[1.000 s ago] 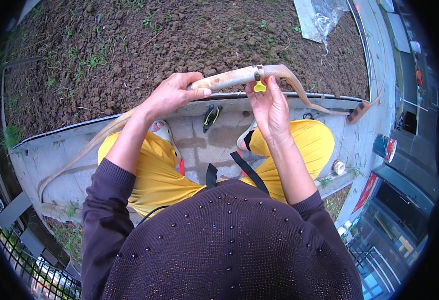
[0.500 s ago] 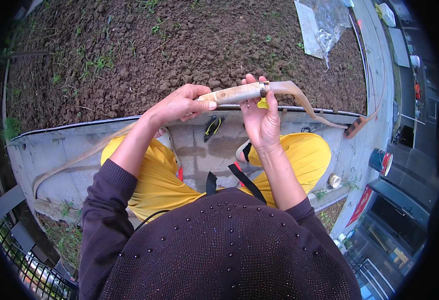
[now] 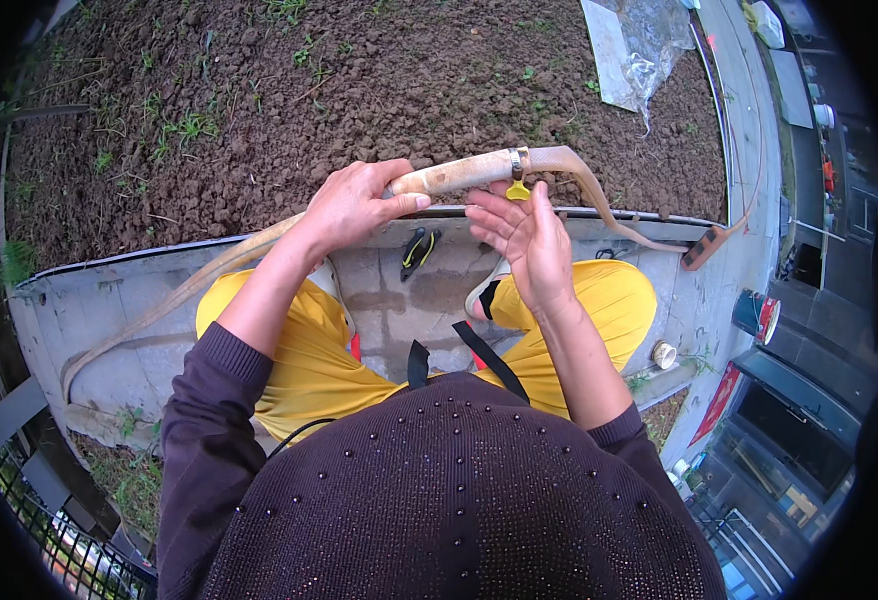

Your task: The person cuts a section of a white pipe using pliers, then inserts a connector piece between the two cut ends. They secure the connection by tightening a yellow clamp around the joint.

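Note:
My left hand [image 3: 359,205] is wrapped round the left part of a stained, pale rigid pipe section [image 3: 459,174] on a flat beige hose [image 3: 591,190]. A metal hose clamp [image 3: 518,161] circles the joint at its right end, and a yellow thumb key [image 3: 518,190] hangs below the clamp. Just under the key, my right hand [image 3: 531,245] is open, palm up, fingers apart and thumb raised beside it. Whether its fingertips touch the key or pipe I cannot tell. Black-and-yellow pliers [image 3: 420,253] lie on the paving between my feet.
Beyond the low kerb lies a bed of clumpy brown soil [image 3: 259,130]. A brick-like block [image 3: 704,248] rests by the hose at right. Clear plastic sheeting [image 3: 649,50] lies at far right. A bucket [image 3: 758,316] and a small pale roll [image 3: 664,354] stand on the right.
My right hand has moved down off the clamp joint, and its fingers have opened below the key. The pipe's right end has risen slightly; my left hand keeps its hold.

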{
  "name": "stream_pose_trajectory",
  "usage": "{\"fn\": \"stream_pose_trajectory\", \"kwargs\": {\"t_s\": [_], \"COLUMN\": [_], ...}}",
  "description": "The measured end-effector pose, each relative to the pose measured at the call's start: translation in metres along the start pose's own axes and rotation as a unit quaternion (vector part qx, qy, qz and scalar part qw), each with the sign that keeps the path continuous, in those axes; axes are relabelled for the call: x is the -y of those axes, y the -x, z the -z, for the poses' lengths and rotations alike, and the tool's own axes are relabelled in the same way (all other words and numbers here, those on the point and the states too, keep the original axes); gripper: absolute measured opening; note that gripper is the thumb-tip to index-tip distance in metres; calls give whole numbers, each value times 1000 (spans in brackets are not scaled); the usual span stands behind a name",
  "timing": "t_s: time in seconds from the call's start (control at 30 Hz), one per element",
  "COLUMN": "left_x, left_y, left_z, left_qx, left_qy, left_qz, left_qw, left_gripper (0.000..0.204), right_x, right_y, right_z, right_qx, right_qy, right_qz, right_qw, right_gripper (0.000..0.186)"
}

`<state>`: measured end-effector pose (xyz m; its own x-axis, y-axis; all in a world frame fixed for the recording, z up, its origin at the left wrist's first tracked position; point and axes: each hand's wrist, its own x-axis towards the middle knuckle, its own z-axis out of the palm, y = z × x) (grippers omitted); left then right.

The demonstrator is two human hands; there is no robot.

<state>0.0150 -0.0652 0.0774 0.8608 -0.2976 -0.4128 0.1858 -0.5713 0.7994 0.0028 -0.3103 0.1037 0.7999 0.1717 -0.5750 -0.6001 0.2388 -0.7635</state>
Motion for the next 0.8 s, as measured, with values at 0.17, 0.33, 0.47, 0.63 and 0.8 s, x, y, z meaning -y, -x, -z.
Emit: {"fn": "stream_pose_trajectory", "kwargs": {"t_s": [0.17, 0.33, 0.47, 0.63, 0.8], "left_x": [5, 4, 8, 11, 14], "left_y": [-4, -3, -6, -9, -10], "left_z": [0, 3, 3, 3, 2], "left_qx": [20, 37, 43, 39, 40], "left_qy": [5, 13, 24, 44, 62], "left_qz": [-27, -27, -22, -27, -42], "left_qw": [999, 999, 999, 998, 996], "left_gripper": [47, 47, 47, 47, 39], "right_x": [-17, -21, -23, -31, -5], "right_y": [-19, -16, -18, -15, -12], "right_z": [45, 38, 28, 26, 30], "right_qx": [150, 219, 53, -92, 103], "right_qy": [-213, -261, 13, 346, -69], "right_qz": [-99, -77, 129, 373, -39], "right_qw": [960, 937, 990, 856, 992], "right_gripper": [57, 37, 17, 17, 25]}}
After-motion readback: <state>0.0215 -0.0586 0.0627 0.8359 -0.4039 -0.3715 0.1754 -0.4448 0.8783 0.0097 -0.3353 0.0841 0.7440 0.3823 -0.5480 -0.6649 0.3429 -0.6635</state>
